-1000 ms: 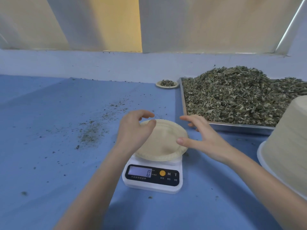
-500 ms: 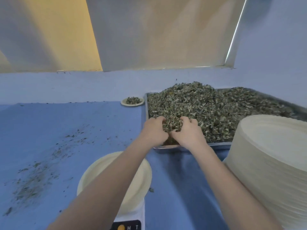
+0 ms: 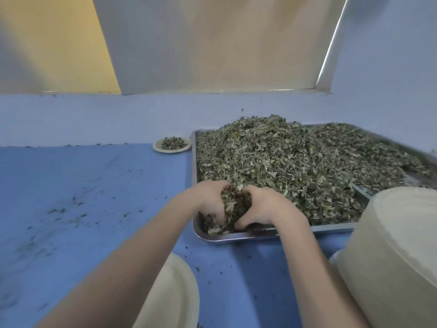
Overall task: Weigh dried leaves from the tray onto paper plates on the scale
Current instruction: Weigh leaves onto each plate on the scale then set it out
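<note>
Both hands, left hand [image 3: 211,202] and right hand [image 3: 262,209], are cupping together around a clump of dried leaves [image 3: 236,202] at the tray [image 3: 236,237] corner mid-frame, beyond the empty paper plate [image 3: 175,292] at bottom, and the light, crumbly flakes are probably needing scooping from underneath.

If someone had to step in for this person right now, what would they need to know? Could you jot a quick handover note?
Left hand and right hand: both curled round one clump of dried leaves at the near left corner of the metal tray, cupped toward each other.
Empty paper plate: near edge of the blue table, partly hidden by the left forearm; the scale is not visible.
Stack of spare plates: right, in front of the tray.
One small plate of leaves sits by the back wall.
Done: handful gathered. Left: carry it to the empty plate, adjust to weight.
</note>
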`<state>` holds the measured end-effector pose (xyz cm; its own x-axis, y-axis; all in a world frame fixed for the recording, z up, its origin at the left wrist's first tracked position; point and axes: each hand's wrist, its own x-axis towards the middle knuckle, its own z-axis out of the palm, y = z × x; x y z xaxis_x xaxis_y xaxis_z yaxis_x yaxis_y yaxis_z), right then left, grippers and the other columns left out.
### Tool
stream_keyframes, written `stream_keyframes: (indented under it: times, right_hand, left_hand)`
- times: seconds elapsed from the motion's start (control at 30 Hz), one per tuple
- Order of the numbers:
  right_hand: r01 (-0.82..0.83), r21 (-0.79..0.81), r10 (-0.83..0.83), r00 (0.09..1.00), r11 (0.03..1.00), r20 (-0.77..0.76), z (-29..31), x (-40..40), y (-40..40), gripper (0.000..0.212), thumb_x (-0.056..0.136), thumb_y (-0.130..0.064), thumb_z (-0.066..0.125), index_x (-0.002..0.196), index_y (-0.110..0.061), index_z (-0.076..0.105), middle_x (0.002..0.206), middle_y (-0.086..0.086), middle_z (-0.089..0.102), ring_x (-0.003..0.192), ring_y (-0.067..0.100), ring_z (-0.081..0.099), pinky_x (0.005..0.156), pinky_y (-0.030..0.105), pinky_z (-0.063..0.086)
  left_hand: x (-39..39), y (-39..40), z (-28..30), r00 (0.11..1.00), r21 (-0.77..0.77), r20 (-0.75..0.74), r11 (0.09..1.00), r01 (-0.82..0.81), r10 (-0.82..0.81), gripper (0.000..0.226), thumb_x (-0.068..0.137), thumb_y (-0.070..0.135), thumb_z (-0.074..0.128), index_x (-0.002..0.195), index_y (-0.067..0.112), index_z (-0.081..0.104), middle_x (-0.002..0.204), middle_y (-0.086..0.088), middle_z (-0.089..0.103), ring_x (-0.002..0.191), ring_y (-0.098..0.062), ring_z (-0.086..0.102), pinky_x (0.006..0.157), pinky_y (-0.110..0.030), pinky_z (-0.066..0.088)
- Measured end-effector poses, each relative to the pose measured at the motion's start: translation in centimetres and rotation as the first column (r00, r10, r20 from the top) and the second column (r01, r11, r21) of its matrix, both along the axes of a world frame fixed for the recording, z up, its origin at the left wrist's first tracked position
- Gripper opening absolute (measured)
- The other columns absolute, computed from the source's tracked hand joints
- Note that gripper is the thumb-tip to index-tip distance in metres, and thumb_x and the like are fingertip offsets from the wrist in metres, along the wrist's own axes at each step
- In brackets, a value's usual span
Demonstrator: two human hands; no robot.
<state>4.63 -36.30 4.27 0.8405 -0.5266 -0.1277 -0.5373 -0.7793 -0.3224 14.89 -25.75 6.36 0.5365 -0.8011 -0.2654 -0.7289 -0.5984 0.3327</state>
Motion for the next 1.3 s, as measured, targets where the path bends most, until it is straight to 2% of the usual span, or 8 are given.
stream_keyframes:
  times: [0.1, 0.2, 0.4, 0.57, 0.73, 1.0, 1.17, 1.3]
  right_hand:
    - [-0.069, 0.154, 0.074, 0.997, 0.986, -0.025, -0.4, 1.5, 0.7, 0.093, 0.054, -0.041, 0.085, 0.135, -0.037, 0.04, 0.116, -0.001, 0.061, 0.095, 0.021, 0.064, 0.069, 0.03, 0.056]
    - [-0.139, 0.085, 0.135, 0.99, 0.987, 0.046, -1.6, 2.7, 1.3, 0.067, 0.061, -0.034, 0.082, 0.122, -0.03, 0.054, 0.115, 0.002, 0.064, 0.102, 0.023, 0.062, 0.071, 0.026, 0.047]
    - [-0.072, 0.364, -0.081, 0.919, 0.929, 0.387, -1.2, 1.2, 0.3, 0.038, 0.066, -0.009, 0.078, 0.086, -0.035, 0.059, 0.086, -0.003, 0.062, 0.056, 0.012, 0.063, 0.046, 0.021, 0.052]
    - [-0.121, 0.463, -0.134, 0.867, 0.878, 0.48, 0.6, 0.7, 0.7, 0.041, 0.07, 0.001, 0.071, 0.091, -0.032, 0.061, 0.091, 0.0, 0.062, 0.05, 0.01, 0.066, 0.048, 0.023, 0.055]
    - [-0.155, 0.446, -0.1, 0.862, 0.881, 0.498, 2.0, 0.3, 1.9, 0.044, 0.073, -0.003, 0.07, 0.107, -0.029, 0.061, 0.098, 0.01, 0.067, 0.07, 0.022, 0.071, 0.066, 0.036, 0.06]
    - [-0.333, 0.368, 0.082, 0.828, 0.868, 0.555, 6.2, -1.0, 9.4, 0.048, 0.073, -0.006, 0.068, 0.117, -0.024, 0.06, 0.072, -0.003, 0.064, 0.043, -0.003, 0.059, 0.042, 0.01, 0.042]
    - [-0.497, 0.366, 0.31, 0.831, 0.787, 0.462, 5.8, -2.8, 15.5, 0.041, 0.074, -0.003, 0.069, 0.108, -0.023, 0.061, 0.083, -0.002, 0.069, 0.064, 0.008, 0.069, 0.062, 0.019, 0.056]
    - [-0.583, 0.01, 0.582, 0.812, 0.812, 0.04, 5.1, -4.2, 16.9, 0.079, 0.072, -0.034, 0.079, 0.14, -0.042, 0.04, 0.126, -0.01, 0.055, 0.097, 0.009, 0.054, 0.069, 0.013, 0.04]
  left_hand:
    - [-0.4, -0.1, 0.3, 0.999, 0.122, 0.043, 0.993, -0.01, 0.005, 0.086, 0.072, 0.013, 0.078, 0.144, 0.015, 0.032, 0.124, -0.009, 0.061, 0.097, -0.023, 0.067, 0.078, -0.029, 0.054]
    - [-1.4, -0.3, -0.5, 0.999, 0.209, 0.015, 0.977, -0.037, 0.035, 0.057, 0.076, 0.011, 0.076, 0.127, 0.002, 0.052, 0.108, -0.012, 0.07, 0.089, -0.023, 0.07, 0.078, -0.032, 0.057]
    - [-1.8, 0.3, -1.4, 0.977, -0.144, -0.139, 0.973, -0.181, 0.161, 0.063, 0.071, -0.001, 0.074, 0.126, 0.008, 0.044, 0.109, -0.016, 0.062, 0.08, -0.031, 0.069, 0.071, -0.04, 0.059]
    - [-2.4, 0.8, -0.9, 0.856, -0.352, -0.494, 0.865, -0.357, 0.152, 0.1, 0.071, -0.016, 0.066, 0.149, 0.027, 0.021, 0.132, -0.019, 0.048, 0.085, -0.036, 0.068, 0.073, -0.045, 0.058]
    - [-3.6, 1.9, 0.1, 0.806, -0.499, -0.583, 0.737, -0.456, 0.103, 0.07, 0.073, -0.026, 0.05, 0.132, 0.01, 0.046, 0.12, -0.019, 0.055, 0.099, -0.035, 0.062, 0.078, -0.046, 0.057]
    - [-5.7, 10.7, 3.8, 0.832, -0.591, -0.531, 0.635, -0.498, 0.158, 0.047, 0.074, -0.026, 0.047, 0.108, 0.004, 0.058, 0.104, -0.02, 0.064, 0.091, -0.035, 0.065, 0.078, -0.045, 0.057]
    - [-7.5, 18.5, 4.1, 0.878, -0.474, -0.396, 0.76, -0.446, 0.268, 0.034, 0.074, -0.016, 0.061, 0.103, 0.001, 0.058, 0.099, -0.019, 0.064, 0.087, -0.029, 0.065, 0.074, -0.028, 0.057]
    - [-8.5, 22.8, 2.9, 0.9, -0.301, -0.276, 0.859, -0.414, 0.337, 0.062, 0.078, 0.004, 0.072, 0.132, 0.022, 0.048, 0.128, 0.001, 0.051, 0.113, -0.018, 0.052, 0.087, -0.032, 0.046]
